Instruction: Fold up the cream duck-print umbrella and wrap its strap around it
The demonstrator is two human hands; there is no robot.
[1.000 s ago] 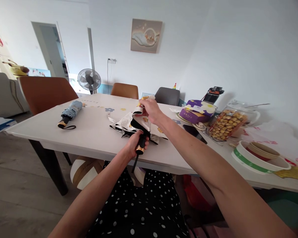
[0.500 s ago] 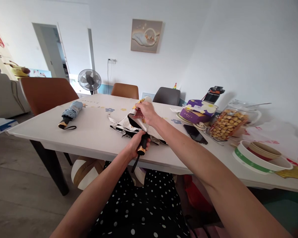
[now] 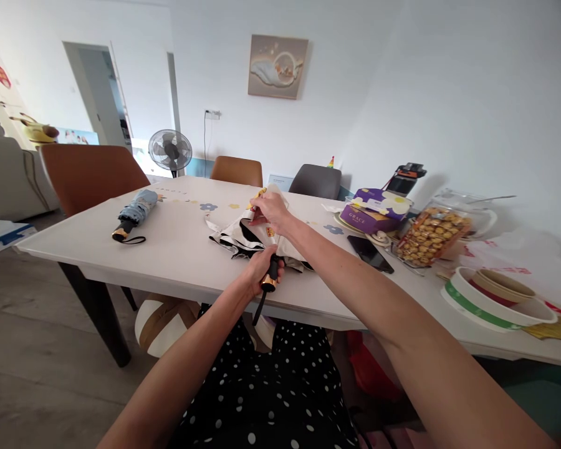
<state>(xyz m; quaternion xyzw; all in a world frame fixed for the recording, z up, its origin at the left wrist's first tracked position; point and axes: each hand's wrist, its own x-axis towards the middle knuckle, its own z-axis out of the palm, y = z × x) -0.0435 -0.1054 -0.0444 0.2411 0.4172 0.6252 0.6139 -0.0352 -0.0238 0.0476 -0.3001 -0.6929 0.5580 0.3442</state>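
A folding umbrella point(image 3: 236, 236) with a cream, black-lined canopy lies loosely collapsed on the white table point(image 3: 177, 249), near its front edge. My left hand point(image 3: 260, 269) is wrapped round its black handle with a gold ring, and a black wrist strap hangs below the table edge. My right hand point(image 3: 271, 209) pinches a fold of the canopy fabric near the umbrella's far end, lifting it a little.
A second umbrella point(image 3: 134, 214), blue and rolled up, lies at the table's left. On the right are a black phone point(image 3: 370, 252), a purple box point(image 3: 370, 215), a jar of snacks point(image 3: 425, 234) and stacked bowls point(image 3: 495, 296). Brown chairs point(image 3: 88, 174) and a fan point(image 3: 169, 149) stand beyond.
My right hand has moved slightly left and down along the canopy, still pinching fabric. My left hand keeps its grip on the handle.
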